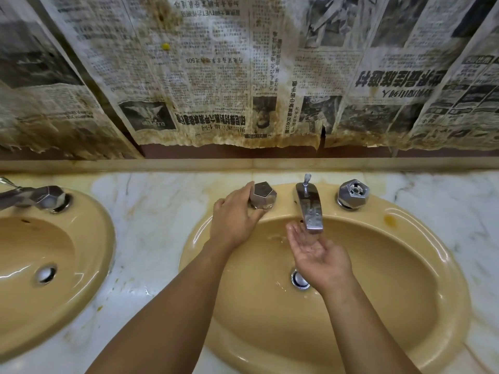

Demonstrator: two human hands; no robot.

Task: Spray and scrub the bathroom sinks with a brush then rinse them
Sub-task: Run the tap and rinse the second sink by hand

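While water glistens round the drain (298, 279) of the right sink (405, 238), the right hand (316, 252) lies cupped and relaxed, palm up, holding nothing, just under the spout (310, 209). Beyond it the left hand (237, 220) grips the left tap handle (263, 195). To rinse well, I'd turn that handle gently for a steady flow, then scoop water over rim and walls. No brush or spray bottle shows; the second sink (89, 238) sits leftward on the marble surface (151, 225).

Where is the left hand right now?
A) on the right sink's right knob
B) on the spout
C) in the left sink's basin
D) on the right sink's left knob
D: the left hand grips the left knob of the right sink, while the right hand is cupped under the spout.
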